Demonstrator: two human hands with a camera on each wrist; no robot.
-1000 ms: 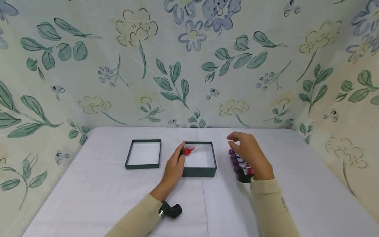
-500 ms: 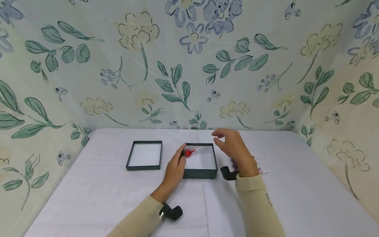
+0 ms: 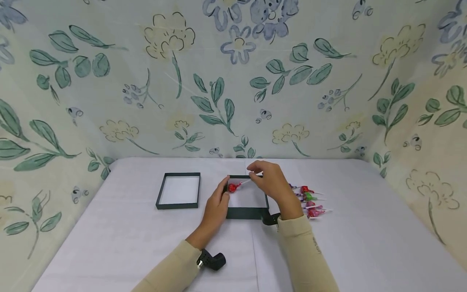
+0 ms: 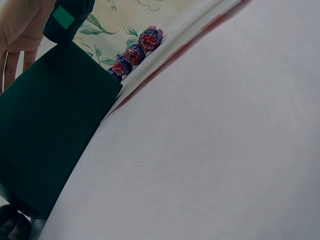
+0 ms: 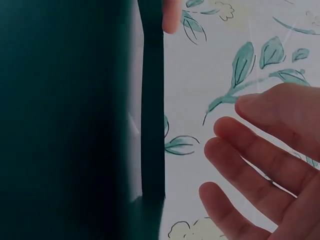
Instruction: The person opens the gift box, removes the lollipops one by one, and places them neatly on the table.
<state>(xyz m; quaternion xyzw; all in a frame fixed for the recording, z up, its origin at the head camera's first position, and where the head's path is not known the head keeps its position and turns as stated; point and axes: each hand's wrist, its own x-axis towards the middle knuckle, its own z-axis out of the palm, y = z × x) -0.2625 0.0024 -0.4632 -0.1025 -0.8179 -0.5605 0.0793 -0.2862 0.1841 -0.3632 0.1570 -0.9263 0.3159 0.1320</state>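
A dark green box [image 3: 245, 213] with a white inside stands open-topped in the middle of the table. One red-wrapped lollipop [image 3: 232, 187] lies inside, near its left wall, its white stick pointing right. My left hand [image 3: 215, 209] grips the left side of the box. Over the box's back right part hovers my right hand [image 3: 271, 180]; its fingers are loosely bent and apart from the thumb, with nothing seen between them in the right wrist view. Several wrapped lollipops [image 3: 310, 197] lie right of the box, partly hidden by my right forearm.
A shallow lid [image 3: 177, 206], dark green outside and white inside, lies left of the box. White cloth [image 3: 120, 243] covers the table. Floral fabric [image 3: 240, 101] hangs behind it. Each wrist carries a black camera, such as the left wrist camera [image 3: 215, 261].
My right hand has moved left, from above the lollipop row to above the box, uncovering more of the row. My left hand and the lollipop in the box keep their places.
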